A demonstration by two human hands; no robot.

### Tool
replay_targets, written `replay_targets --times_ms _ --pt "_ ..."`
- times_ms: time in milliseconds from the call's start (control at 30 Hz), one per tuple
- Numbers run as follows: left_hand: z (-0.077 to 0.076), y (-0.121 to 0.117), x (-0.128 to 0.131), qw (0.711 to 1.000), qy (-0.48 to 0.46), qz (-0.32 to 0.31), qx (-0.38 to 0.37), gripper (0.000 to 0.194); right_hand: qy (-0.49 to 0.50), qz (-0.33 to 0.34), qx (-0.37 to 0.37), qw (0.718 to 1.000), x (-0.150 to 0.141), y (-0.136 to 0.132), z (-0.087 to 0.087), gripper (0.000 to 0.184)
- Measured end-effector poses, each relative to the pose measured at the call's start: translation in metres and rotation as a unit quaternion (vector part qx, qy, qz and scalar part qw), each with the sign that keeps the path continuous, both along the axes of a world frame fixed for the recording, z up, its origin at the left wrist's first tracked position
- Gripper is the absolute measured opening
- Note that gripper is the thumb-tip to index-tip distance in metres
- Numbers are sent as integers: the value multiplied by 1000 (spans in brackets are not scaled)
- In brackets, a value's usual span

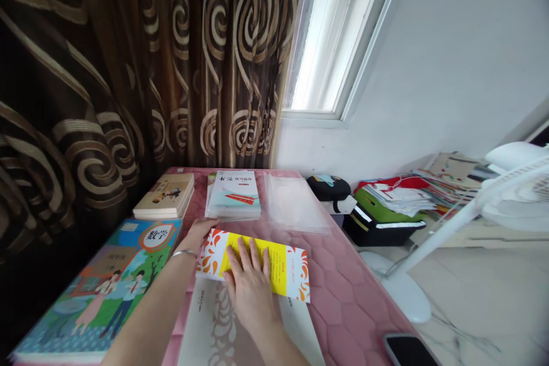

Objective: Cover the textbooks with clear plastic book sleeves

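A yellow and white printed book cover point(278, 266) with orange-red swirls lies at a slant over the upper part of a beige patterned book point(206, 326). Flat on the yellow panel rests my right hand point(251, 280), its fingers stretched and slightly spread. My left hand point(201, 234), with a silver bangle at the wrist, is at the cover's upper left corner. Its fingers are close together along that edge and seem to grip it; the thumb is hidden. Left of my forearm is a colourful maths textbook point(107, 291).
Beige books point(167, 194), a stack with a white calligraphy workbook point(235, 191) and clear plastic sleeves point(295, 203) lie along the far side of the pink quilted table point(343, 303). A phone point(409, 350) is at the near right edge. Beyond stand a white fan point(441, 234) and a black bin point(381, 229).
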State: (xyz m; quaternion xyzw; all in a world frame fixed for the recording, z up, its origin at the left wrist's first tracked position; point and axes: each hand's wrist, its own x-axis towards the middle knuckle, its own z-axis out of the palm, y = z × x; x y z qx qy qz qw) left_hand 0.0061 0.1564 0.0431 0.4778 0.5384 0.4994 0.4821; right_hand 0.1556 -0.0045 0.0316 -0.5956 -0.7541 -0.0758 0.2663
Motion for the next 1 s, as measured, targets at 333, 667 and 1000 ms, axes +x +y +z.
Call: replay_targets --times_ms 333,667,1000 --pt "-1 -83 -13 989 -145 -7 33 54 6 6 -8 1000 -2 -8 7 42" --pt "1 -104 -7 964 -232 -107 80 87 -8 25 15 1000 -2 -7 0 40" --pt "-7 -112 -11 970 -190 -95 121 67 -5 40 7 999 -3 -10 6 39"
